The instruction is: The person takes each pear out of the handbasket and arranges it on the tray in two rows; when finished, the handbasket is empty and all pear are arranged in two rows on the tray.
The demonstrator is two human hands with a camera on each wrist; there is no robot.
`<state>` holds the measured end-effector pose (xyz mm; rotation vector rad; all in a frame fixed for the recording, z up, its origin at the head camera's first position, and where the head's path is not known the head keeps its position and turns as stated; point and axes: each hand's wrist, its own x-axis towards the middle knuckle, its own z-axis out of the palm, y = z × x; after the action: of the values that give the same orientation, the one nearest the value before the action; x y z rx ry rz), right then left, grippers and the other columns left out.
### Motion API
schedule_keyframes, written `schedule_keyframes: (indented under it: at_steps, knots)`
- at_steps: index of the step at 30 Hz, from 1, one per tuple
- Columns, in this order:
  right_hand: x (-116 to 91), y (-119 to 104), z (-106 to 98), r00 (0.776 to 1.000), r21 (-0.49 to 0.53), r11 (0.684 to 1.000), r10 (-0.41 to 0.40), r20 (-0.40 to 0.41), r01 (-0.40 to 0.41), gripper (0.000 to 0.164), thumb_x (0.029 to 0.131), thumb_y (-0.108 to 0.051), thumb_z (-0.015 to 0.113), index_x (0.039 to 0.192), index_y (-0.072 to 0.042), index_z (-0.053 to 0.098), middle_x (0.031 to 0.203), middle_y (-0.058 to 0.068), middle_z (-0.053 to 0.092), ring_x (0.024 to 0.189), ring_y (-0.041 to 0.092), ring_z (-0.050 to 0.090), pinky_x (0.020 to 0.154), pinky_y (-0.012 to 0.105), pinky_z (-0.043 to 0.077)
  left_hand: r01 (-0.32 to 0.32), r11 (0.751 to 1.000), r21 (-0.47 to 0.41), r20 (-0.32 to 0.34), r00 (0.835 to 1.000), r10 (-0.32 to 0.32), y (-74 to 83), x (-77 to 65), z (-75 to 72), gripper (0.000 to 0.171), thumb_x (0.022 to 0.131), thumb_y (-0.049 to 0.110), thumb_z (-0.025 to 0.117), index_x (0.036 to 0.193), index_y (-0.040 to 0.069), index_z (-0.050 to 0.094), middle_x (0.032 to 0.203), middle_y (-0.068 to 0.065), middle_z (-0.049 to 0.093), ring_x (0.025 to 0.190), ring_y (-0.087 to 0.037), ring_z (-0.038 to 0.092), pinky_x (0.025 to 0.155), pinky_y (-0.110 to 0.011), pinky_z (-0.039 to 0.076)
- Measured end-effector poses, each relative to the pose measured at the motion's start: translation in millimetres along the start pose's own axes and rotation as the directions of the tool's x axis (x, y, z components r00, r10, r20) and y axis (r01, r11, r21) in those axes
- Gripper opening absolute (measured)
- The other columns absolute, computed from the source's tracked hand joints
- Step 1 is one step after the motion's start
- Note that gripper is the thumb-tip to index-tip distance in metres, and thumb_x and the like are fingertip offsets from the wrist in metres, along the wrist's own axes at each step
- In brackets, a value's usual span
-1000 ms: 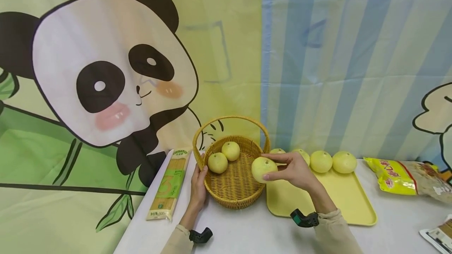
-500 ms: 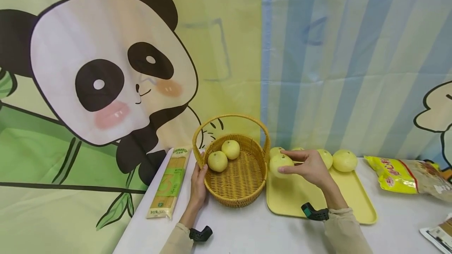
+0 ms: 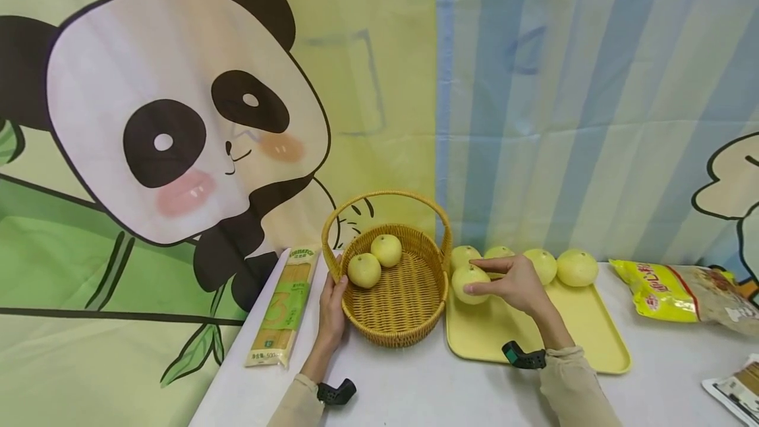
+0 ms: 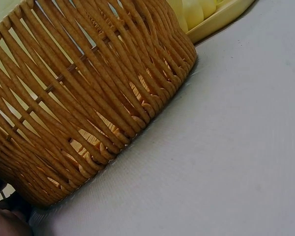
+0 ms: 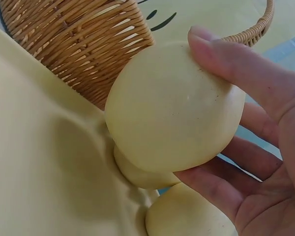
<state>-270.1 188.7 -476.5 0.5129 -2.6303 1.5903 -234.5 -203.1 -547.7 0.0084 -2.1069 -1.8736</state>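
So far, two pale fruits (image 3: 364, 271) sit in the basket (image 3: 403, 305); four others (image 3: 577, 267) line the tray's (image 3: 584, 331) far edge. One more fruit (image 3: 464, 282) is pinched in the right hand (image 3: 520, 282) near the tray's far-left corner, round, without clear long axis, stem end apparently up. The left hand (image 3: 332, 308) grips the basket's left rim.

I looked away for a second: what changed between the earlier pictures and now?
The right hand has carried its fruit rightward, from by the right rim of the basket to over the tray. Nothing was let go. The left hand still holds the basket; its two fruits stay put.
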Motion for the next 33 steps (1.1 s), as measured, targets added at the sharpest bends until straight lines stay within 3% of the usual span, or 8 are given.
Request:
schedule_keyframes:
  at_steps: [5,7,9,12,15,26,33]
  knots:
    - [2.4,2.5,5.6,1.000,-0.057,0.998,0.003,-0.008,-0.004,0.060,0.069,-0.042,0.101,0.121,-0.019,0.082,0.125,0.013,0.078,0.114,0.028,0.069,0.080,0.023,0.055,-0.009,1.000,0.003,-0.005,1.000,0.009,0.8,1.8,-1.0,0.060,0.114,0.040,0.042,0.169,0.018,0.030,0.174,0.000,0.032,0.163,-0.020,0.024,0.134,-0.044,0.018]
    - [2.7,3.6,8.1,1.000,-0.085,0.996,0.015,-0.008,-0.016,0.061,0.066,-0.044,0.102,0.119,-0.020,0.083,0.122,0.012,0.079,0.100,0.025,0.067,0.073,0.024,0.052,-0.009,1.000,0.002,-0.006,1.000,0.009,1.4,2.2,-1.2,0.061,0.114,0.039,0.042,0.169,0.017,0.030,0.174,0.000,0.032,0.163,-0.019,0.024,0.134,-0.044,0.018]
    - [2.2,4.9,9.7,1.000,-0.115,0.993,0.021,-0.001,-0.021,0.061,0.065,-0.047,0.101,0.117,-0.021,0.084,0.119,0.008,0.080,0.098,0.022,0.066,0.076,0.029,0.053,-0.008,1.000,0.000,-0.004,1.000,0.008,1.9,2.6,-1.2,0.060,0.114,0.039,0.041,0.169,0.018,0.030,0.174,0.000,0.032,0.163,-0.020,0.023,0.134,-0.044,0.018]
    - [0.4,6.9,10.0,1.000,-0.133,0.991,0.018,0.014,-0.016,0.061,0.065,-0.048,0.101,0.117,-0.021,0.084,0.112,0.002,0.082,0.103,0.025,0.071,0.086,0.043,0.060,-0.003,1.000,-0.001,-0.002,1.000,0.003,2.5,2.8,-0.9,0.059,0.114,0.039,0.042,0.169,0.021,0.031,0.174,0.000,0.031,0.163,-0.020,0.024,0.134,-0.044,0.018]
    - [-0.7,8.2,8.4,1.000,-0.146,0.989,-0.015,0.025,0.019,0.062,0.066,-0.047,0.101,0.118,-0.019,0.084,0.109,-0.001,0.083,0.117,0.028,0.073,0.099,0.054,0.059,-0.004,1.000,-0.004,-0.005,1.000,0.004,2.1,3.6,-1.1,0.058,0.114,0.038,0.042,0.169,0.021,0.031,0.174,0.000,0.032,0.163,-0.021,0.024,0.134,-0.045,0.018]
    - [0.2,3.6,5.4,0.997,-0.282,0.957,-0.050,0.054,0.064,0.067,0.065,-0.048,0.100,0.120,-0.015,0.082,0.112,0.004,0.082,0.115,0.034,0.073,0.103,0.058,0.055,0.008,1.000,-0.015,-0.003,1.000,-0.008,3.9,0.2,-0.8,0.058,0.114,0.037,0.041,0.169,0.021,0.030,0.175,0.000,0.030,0.163,-0.022,0.025,0.134,-0.045,0.019]
    - [-3.4,-11.0,2.8,0.992,-0.301,0.946,-0.110,0.057,0.122,0.062,0.072,-0.047,0.097,0.122,-0.014,0.081,0.114,0.009,0.081,0.113,0.038,0.072,0.100,0.063,0.055,0.013,1.000,-0.002,-0.014,1.000,-0.013,4.1,-1.3,0.8,0.056,0.114,0.036,0.042,0.168,0.025,0.033,0.174,-0.001,0.032,0.163,-0.022,0.024,0.134,-0.045,0.019]
